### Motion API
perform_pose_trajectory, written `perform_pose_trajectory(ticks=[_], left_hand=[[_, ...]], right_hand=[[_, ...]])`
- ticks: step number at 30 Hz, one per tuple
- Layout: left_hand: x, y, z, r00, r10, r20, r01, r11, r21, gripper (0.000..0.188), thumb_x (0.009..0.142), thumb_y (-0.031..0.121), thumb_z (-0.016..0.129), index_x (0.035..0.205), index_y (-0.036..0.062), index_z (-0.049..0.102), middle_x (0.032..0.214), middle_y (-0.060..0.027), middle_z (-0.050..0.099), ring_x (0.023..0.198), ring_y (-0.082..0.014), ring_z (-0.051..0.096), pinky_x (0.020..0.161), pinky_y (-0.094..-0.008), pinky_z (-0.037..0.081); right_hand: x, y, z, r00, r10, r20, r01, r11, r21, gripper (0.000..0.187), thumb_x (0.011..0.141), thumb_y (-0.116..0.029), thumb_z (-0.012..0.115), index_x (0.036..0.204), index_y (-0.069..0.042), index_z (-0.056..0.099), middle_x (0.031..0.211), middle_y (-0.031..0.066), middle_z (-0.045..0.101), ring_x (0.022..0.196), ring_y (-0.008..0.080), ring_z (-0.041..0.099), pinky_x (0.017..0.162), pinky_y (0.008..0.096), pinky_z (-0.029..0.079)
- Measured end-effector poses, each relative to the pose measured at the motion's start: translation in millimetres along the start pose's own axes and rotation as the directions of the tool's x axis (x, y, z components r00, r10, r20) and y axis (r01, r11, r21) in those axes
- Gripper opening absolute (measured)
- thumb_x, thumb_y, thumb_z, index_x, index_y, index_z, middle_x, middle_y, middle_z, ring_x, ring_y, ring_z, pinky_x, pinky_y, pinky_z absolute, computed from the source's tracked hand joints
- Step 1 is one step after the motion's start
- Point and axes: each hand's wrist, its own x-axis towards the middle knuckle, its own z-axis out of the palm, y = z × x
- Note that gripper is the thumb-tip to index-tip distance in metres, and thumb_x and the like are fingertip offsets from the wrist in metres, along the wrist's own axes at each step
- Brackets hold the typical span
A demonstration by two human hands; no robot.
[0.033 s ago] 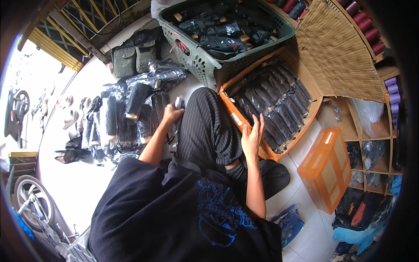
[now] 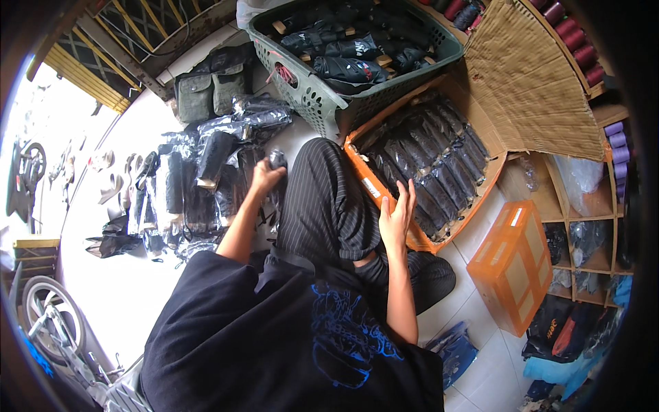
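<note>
Plastic-wrapped bundle (image 2: 277, 158), seemingly clamped in left hand (image 2: 268, 176), right hand (image 2: 398, 217) loosely spread, near open carton (image 2: 357, 162)

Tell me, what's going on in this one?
A seated person's left hand grips a dark plastic-wrapped bundle beside the raised knee. The right hand is open and looks empty, next to an open carton holding similar bundles in rows. More wrapped bundles lie on the floor to the left.

This looks like a workshop or shop: thread spools (image 2: 582, 56), a wooden rack (image 2: 592, 218), 1 open carton (image 2: 535, 89) of black wrapped packages (image 2: 439, 165), and a folding gate (image 2: 82, 79).
</note>
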Motion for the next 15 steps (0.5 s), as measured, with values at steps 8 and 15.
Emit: perform_pose_trajectory(ticks=[8,15], left_hand=[[-64.6,151.1,-86.9,0.992,0.118,-0.045,-0.087,0.381,-0.921,0.022,0.080,0.005,0.058,0.101,0.0029,0.058,0.093,-0.0070,0.063,0.082,-0.0159,0.059,0.076,-0.0291,0.047],[-121.2,218.3,-32.5,0.873,0.079,0.481,0.471,0.117,-0.874,0.037,0.089,0.032,0.056,0.111,0.0025,0.059,0.100,-0.0146,0.068,0.090,-0.0261,0.066,0.085,-0.0403,0.053]], right_hand=[[-12.8,-77.7,13.5,0.919,-0.012,0.395,-0.266,0.721,0.640,0.063,0.086,-0.014,0.069,0.139,-0.001,0.039,0.141,0.0193,0.045,0.113,0.0312,0.058,0.098,0.0434,0.046],[-14.6,-101.3,8.4,0.923,-0.071,0.379,-0.291,0.518,0.805,0.065,0.081,-0.005,0.074,0.137,0.002,0.042,0.120,0.0142,0.062,0.106,0.0150,0.060,0.091,0.0317,0.050]])
